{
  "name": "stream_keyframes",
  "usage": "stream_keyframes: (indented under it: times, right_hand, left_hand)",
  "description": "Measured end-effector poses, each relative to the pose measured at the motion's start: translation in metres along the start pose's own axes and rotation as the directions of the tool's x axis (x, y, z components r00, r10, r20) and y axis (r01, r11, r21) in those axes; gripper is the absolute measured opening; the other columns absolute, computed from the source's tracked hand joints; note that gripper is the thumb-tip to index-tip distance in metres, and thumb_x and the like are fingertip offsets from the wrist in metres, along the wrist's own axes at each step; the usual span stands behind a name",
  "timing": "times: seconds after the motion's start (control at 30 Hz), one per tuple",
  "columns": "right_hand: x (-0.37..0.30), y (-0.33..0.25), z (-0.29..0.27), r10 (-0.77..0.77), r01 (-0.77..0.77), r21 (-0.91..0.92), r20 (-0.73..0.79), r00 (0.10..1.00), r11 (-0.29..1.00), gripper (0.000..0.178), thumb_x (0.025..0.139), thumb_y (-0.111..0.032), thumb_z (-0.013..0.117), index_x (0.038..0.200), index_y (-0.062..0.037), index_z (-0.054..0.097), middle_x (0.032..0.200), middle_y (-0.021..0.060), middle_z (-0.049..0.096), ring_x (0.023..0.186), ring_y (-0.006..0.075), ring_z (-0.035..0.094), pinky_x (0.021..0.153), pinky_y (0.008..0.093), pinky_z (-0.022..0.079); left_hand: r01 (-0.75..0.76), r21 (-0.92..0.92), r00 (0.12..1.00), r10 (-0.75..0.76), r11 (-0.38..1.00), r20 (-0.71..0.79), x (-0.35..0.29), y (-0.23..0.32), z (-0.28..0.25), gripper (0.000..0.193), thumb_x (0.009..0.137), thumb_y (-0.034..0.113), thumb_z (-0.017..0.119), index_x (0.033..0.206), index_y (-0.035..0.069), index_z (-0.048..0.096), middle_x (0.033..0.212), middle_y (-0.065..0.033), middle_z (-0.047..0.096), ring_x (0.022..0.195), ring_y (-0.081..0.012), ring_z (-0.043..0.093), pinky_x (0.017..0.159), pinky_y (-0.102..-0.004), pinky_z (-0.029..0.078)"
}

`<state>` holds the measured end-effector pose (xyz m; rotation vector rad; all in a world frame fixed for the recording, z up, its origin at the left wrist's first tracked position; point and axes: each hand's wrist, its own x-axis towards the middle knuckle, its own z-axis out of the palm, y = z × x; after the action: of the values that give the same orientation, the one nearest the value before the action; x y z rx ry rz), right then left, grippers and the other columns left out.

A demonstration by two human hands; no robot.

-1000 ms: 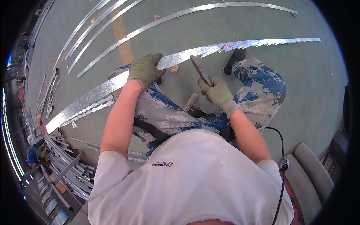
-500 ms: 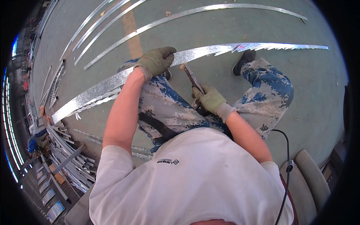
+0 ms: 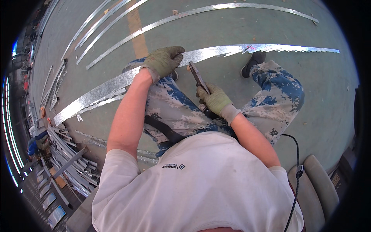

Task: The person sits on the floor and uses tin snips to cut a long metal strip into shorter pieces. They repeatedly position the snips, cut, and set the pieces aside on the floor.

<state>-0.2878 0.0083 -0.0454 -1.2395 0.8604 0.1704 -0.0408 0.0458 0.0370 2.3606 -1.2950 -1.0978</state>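
Observation:
A long shiny galvanised metal strip lies across in front of me, over my left knee. Slanting notches are cut along its near edge in the right part. My left hand, in an olive work glove, is closed around the strip near its middle. In my gloved right hand is a pair of metal snips, its jaws pointing up toward the strip's near edge, just right of my left hand. Part of the snips' handles is hidden by my fingers.
More metal strips lie on the green floor ahead. At the left are a heap of metal pieces and a person in blue. Jagged offcuts sit under the strip; a black cord hangs at my right.
The snips have moved slightly up, their tip coming nearer the strip's near edge. My left hand has shifted a little to the right and up, still holding the strip.

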Motion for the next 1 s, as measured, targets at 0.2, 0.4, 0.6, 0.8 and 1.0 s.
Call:
stream_keyframes:
  times: [0.2,0.4,0.6,0.8,1.0]
  right_hand:
    - [-0.004,-0.008,0.004,0.026,-0.027,0.043,0.008,1.0,0.999,0.034,0.104,-0.033,0.06,0.116,-0.002,0.065,0.086,0.0062,0.068,0.068,0.0151,0.063,0.063,0.0323,0.052]
    - [-0.012,-0.023,0.006,0.123,-0.13,0.169,0.048,0.991,0.977,0.035,0.104,-0.035,0.061,0.112,-0.0013,0.065,0.083,0.0058,0.066,0.063,0.014,0.06,0.055,0.0306,0.049]
    - [-0.012,-0.019,0.002,0.146,-0.186,0.326,0.145,0.979,0.927,0.033,0.103,-0.034,0.064,0.107,-0.0014,0.065,0.079,0.0051,0.064,0.057,0.0125,0.056,0.048,0.0302,0.045]
    - [-0.014,-0.02,-0.003,0.149,-0.211,0.403,0.179,0.972,0.891,0.03,0.099,-0.032,0.07,0.102,-0.0025,0.067,0.076,0.0037,0.063,0.054,0.0109,0.054,0.046,0.0291,0.043]
    - [-0.014,-0.02,-0.008,0.154,-0.229,0.404,0.21,0.966,0.886,0.028,0.097,-0.032,0.073,0.096,-0.0047,0.067,0.074,0.0019,0.061,0.053,0.0099,0.052,0.045,0.0274,0.041]
  left_hand:
    - [-0.021,0.051,1.0,0.021,0.998,-0.008,0.001,-0.003,0.002,0.037,0.102,0.03,0.062,0.133,0.011,0.068,0.114,-0.0152,0.076,0.105,-0.0242,0.072,0.093,-0.0351,0.054]
    - [-0.029,0.058,0.999,0.031,0.998,-0.031,0.003,-0.007,0.005,0.036,0.102,0.029,0.062,0.132,0.011,0.068,0.111,-0.0148,0.076,0.102,-0.0238,0.073,0.09,-0.035,0.055]
    - [-0.022,0.037,0.999,0.024,0.999,-0.04,0.001,-0.002,0.005,0.037,0.101,0.032,0.059,0.132,0.012,0.068,0.106,-0.015,0.076,0.091,-0.0261,0.075,0.088,-0.0381,0.056]
    - [-0.014,-0.004,0.998,0.014,1.0,-0.058,0.0,0.002,0.006,0.035,0.1,0.032,0.06,0.128,0.012,0.07,0.1,-0.016,0.076,0.085,-0.0277,0.075,0.084,-0.0399,0.056]
    - [-0.028,0.012,0.994,0.029,1.0,-0.107,0.003,-0.008,0.012,0.032,0.099,0.029,0.063,0.126,0.014,0.072,0.1,-0.0164,0.076,0.092,-0.0319,0.074,0.084,-0.0409,0.056]
